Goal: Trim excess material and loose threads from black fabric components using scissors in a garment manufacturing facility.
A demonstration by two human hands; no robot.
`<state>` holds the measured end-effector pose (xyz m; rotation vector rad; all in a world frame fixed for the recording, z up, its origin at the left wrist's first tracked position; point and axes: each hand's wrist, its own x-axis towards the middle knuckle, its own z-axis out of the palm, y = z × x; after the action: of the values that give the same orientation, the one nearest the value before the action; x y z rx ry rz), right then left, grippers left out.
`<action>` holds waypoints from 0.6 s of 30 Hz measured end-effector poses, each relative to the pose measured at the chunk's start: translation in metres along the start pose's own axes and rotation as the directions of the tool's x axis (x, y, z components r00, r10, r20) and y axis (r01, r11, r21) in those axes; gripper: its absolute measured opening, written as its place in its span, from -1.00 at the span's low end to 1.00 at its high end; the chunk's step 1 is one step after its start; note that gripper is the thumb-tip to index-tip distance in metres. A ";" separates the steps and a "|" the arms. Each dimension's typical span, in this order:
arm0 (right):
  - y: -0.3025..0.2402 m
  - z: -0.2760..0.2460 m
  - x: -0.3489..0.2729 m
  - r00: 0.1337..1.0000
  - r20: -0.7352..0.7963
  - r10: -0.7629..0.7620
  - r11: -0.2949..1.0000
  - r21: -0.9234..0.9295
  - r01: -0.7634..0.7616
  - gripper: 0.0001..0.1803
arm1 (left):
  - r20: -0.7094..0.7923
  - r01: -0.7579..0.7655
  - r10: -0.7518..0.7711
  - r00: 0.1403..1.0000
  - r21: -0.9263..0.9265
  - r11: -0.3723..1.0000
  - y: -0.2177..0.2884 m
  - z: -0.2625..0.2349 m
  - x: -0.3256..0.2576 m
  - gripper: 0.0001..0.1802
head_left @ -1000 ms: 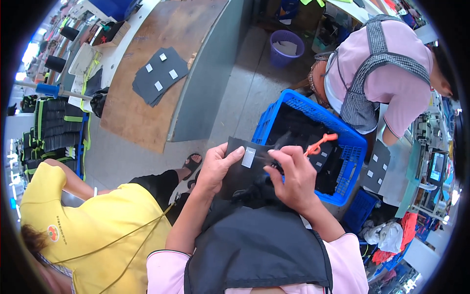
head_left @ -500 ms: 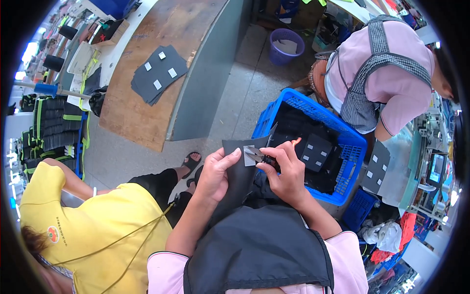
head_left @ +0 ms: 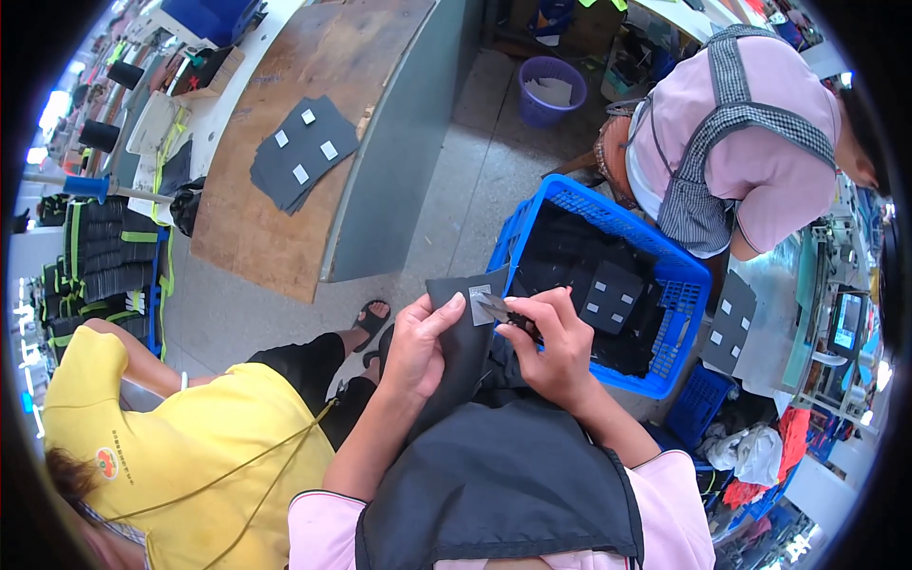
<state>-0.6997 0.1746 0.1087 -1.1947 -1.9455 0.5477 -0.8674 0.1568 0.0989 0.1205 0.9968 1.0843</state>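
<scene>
My left hand [head_left: 416,344] grips a dark grey fabric panel [head_left: 460,353] by its left edge, the thumb lying on top beside a whitish square patch [head_left: 481,304]. In my right hand [head_left: 559,350] is a pair of thread snips [head_left: 496,310], fingers wrapped round the dark grips. Its metal blades point left and lie over the right side of the patch. Whether the tips touch a thread is too small to make out. The panel hangs in front of my dark apron [head_left: 503,484], and its lower end merges with dark cloth there.
Beyond my right hand stands a blue crate [head_left: 679,332] holding dark panels with white squares. More such panels [head_left: 306,152] lie on the wooden table [head_left: 256,218]. A person in yellow [head_left: 209,446] is close on my left; another in pink [head_left: 769,123] sits ahead right. A purple bin [head_left: 546,109] stands farther off.
The panel's top edge has tilted, its right corner sitting lower than before. Both hands have kept their holds, with the snips still at the patch's right side.
</scene>
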 end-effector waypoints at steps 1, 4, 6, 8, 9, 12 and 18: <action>-0.002 0.002 0.001 1.000 0.023 0.018 1.000 0.007 -0.018 -0.70 | -0.004 -0.010 0.010 1.000 -0.005 1.000 0.000 0.002 -0.001 -0.85; -0.002 0.004 0.002 0.997 0.060 0.051 0.999 -0.005 -0.050 -0.68 | -0.017 -0.020 0.020 1.000 -0.021 1.000 0.002 0.011 -0.002 -0.83; -0.004 0.006 0.002 0.997 0.015 0.069 0.997 0.026 -0.070 -0.70 | -0.034 -0.027 0.025 0.999 -0.033 0.999 0.003 0.013 -0.004 -0.83; -0.004 0.008 0.002 0.998 0.003 0.070 0.997 0.024 -0.070 -0.70 | -0.017 -0.037 0.036 0.999 -0.060 0.997 0.003 0.012 -0.005 -0.83; -0.005 0.009 0.001 0.997 -0.007 0.071 0.997 0.022 -0.071 -0.71 | -0.017 -0.038 0.037 0.999 -0.060 0.997 0.002 0.013 -0.005 -0.83; -0.005 0.012 -0.001 0.998 -0.012 0.067 0.998 0.009 -0.067 -0.72 | -0.021 -0.039 0.038 0.999 -0.076 0.996 0.002 0.013 -0.006 -0.84; -0.008 0.005 0.001 0.993 -0.063 0.097 0.993 0.065 -0.093 -0.74 | -0.053 0.013 -0.015 0.998 -0.039 0.999 0.003 0.010 -0.005 -0.83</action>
<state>-0.7087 0.1714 0.1115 -1.2557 -1.8099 0.6062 -0.8631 0.1584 0.1094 0.0534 1.0226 1.0981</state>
